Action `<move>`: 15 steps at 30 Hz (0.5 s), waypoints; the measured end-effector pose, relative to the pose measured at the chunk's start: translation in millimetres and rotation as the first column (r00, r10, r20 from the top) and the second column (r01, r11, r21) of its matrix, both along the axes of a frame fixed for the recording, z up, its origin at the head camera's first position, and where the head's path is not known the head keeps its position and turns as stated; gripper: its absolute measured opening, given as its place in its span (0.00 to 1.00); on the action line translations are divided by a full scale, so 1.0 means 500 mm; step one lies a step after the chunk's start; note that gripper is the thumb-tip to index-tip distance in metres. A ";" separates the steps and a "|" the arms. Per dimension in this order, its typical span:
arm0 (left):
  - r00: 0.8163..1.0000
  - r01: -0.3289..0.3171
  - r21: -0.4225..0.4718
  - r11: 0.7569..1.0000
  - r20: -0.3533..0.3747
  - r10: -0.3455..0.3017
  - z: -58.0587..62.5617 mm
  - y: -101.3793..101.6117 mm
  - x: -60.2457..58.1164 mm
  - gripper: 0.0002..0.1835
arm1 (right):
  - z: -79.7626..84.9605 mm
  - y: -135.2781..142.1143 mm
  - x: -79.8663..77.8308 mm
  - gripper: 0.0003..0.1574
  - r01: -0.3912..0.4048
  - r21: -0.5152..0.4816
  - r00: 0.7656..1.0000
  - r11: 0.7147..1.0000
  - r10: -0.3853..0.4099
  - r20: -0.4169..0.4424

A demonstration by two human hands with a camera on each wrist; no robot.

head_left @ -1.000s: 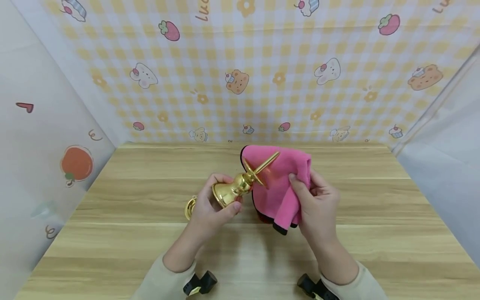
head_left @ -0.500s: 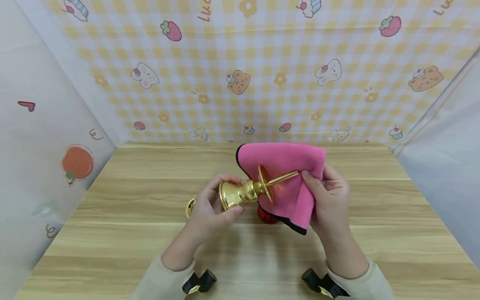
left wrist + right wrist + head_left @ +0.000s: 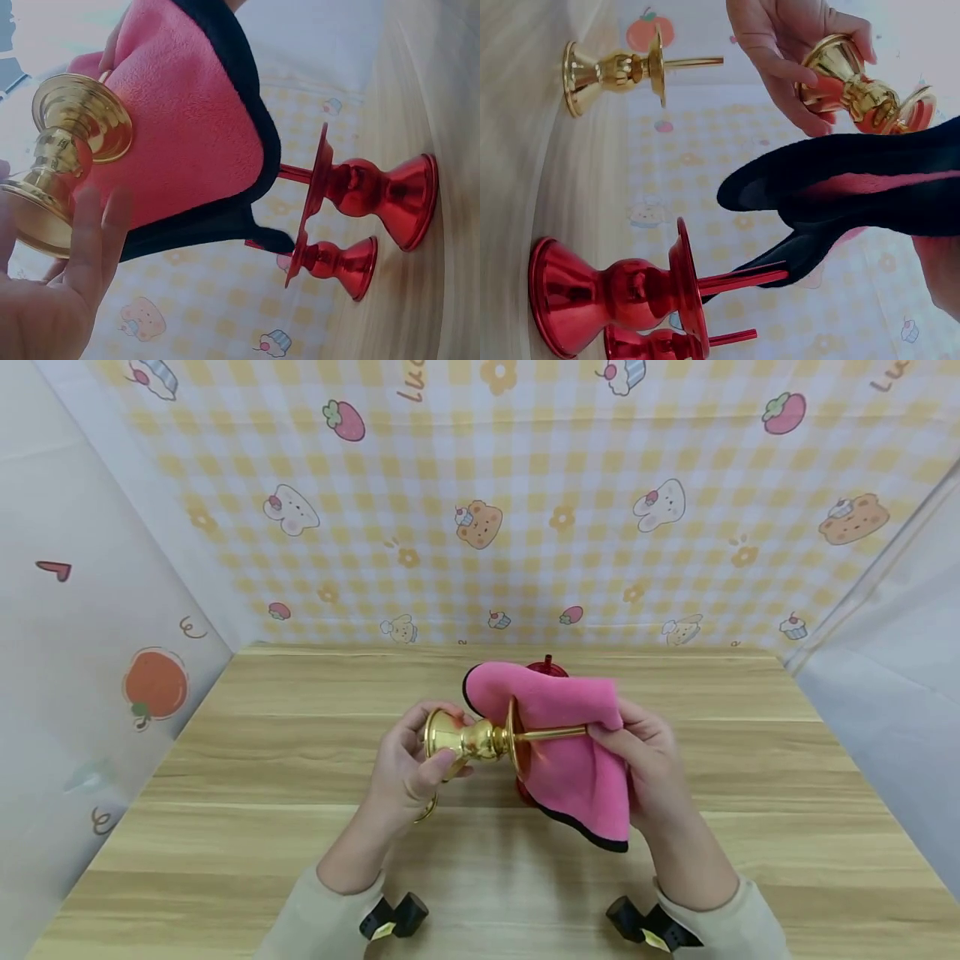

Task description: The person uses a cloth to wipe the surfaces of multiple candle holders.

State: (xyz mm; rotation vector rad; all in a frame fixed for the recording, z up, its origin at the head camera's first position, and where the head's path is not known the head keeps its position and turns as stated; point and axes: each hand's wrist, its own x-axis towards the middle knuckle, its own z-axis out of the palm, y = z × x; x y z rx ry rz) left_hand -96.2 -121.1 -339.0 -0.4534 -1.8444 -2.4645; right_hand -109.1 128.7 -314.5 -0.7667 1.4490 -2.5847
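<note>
My left hand (image 3: 408,768) grips a shiny gold candlestick (image 3: 480,741) round its flared base. The candlestick lies on its side in the air, its thin spike pointing right. A pink cloth (image 3: 570,781) with black edging hangs from my right hand (image 3: 651,764), behind the candlestick's disc and spike. The right thumb presses at the spike's tip, pinching it with the cloth. In the left wrist view the left fingers (image 3: 90,240) curve about the gold base, and the cloth covers the spike.
Behind the cloth stand two red candlesticks, a nearer one (image 3: 637,292) and a farther one (image 3: 656,345). Another gold candlestick (image 3: 619,71) stands on the wooden table (image 3: 225,827), mostly hidden below my left hand in the head view. A patterned backdrop (image 3: 375,527) closes off the back.
The gold candlestick has swung from slanting up to nearly level. The cloth and right hand moved right, then back left, with the thumb now at the spike's tip. A red candlestick's top has come into view.
</note>
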 end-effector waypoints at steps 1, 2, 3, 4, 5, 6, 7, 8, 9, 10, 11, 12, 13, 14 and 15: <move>1.000 -0.005 -0.006 1.000 0.000 0.005 0.000 -0.001 -0.001 0.20 | 0.000 0.001 -0.001 0.25 -0.023 -0.001 1.000 1.000 0.023 0.002; 1.000 -0.010 -0.010 1.000 0.002 0.010 -0.001 -0.002 -0.001 0.20 | 0.000 0.002 -0.002 0.26 -0.037 0.001 0.999 0.999 0.037 0.010; 1.000 -0.014 -0.010 1.000 0.003 0.014 -0.002 -0.002 -0.002 0.21 | 0.001 0.003 -0.002 0.26 -0.044 0.005 0.999 0.999 0.044 0.018; 1.000 -0.019 -0.012 1.000 0.002 0.019 -0.002 -0.003 -0.002 0.21 | 0.002 0.004 -0.002 0.26 -0.042 0.010 0.999 0.999 0.041 0.028; 1.000 -0.025 -0.014 1.000 -0.002 0.025 -0.003 -0.003 -0.003 0.22 | 0.003 0.004 -0.002 0.26 -0.036 0.013 0.999 0.999 0.035 0.038; 0.999 -0.033 -0.020 0.999 -0.005 0.033 -0.003 -0.004 -0.003 0.22 | 0.004 0.005 -0.003 0.26 -0.025 0.017 0.999 1.000 0.024 0.048; 0.999 -0.039 -0.024 0.999 -0.010 0.039 -0.003 -0.004 -0.003 0.22 | 0.005 0.005 -0.003 0.26 -0.010 0.022 0.998 1.000 0.009 0.059; 0.999 -0.049 -0.031 0.998 -0.012 0.048 -0.002 -0.004 -0.003 0.21 | 0.006 0.007 -0.003 0.26 0.002 0.024 0.998 1.000 -0.004 0.066; 0.998 -0.058 -0.039 0.998 -0.016 0.058 -0.002 -0.004 -0.002 0.21 | 0.007 0.009 -0.003 0.26 0.018 0.023 0.997 1.000 -0.020 0.075; 0.998 -0.068 -0.049 0.996 -0.020 0.067 -0.001 -0.004 -0.002 0.20 | 0.008 0.012 -0.004 0.26 0.036 0.018 0.996 0.999 -0.037 0.086; 0.997 -0.075 -0.055 0.996 -0.020 0.074 -0.001 -0.004 -0.001 0.20 | 0.009 0.016 -0.005 0.26 0.052 0.009 0.995 0.999 -0.053 0.090; 0.997 -0.081 -0.058 0.995 -0.020 0.080 0.000 -0.004 -0.001 0.19 | 0.010 0.020 -0.005 0.26 0.072 0.000 0.993 0.997 -0.072 0.092; 0.996 -0.085 -0.059 0.995 -0.020 0.084 0.000 -0.003 -0.001 0.19 | 0.010 0.026 -0.005 0.26 0.086 -0.012 0.992 0.996 -0.085 0.088; 0.996 -0.088 -0.059 0.994 -0.017 0.087 0.000 -0.003 0.000 0.19 | 0.010 0.031 -0.006 0.26 0.097 -0.025 0.992 0.995 -0.094 0.079; 0.996 -0.088 -0.054 0.995 -0.015 0.087 0.000 -0.002 -0.001 0.18 | 0.010 0.036 -0.007 0.26 0.109 -0.035 0.992 0.993 -0.107 0.066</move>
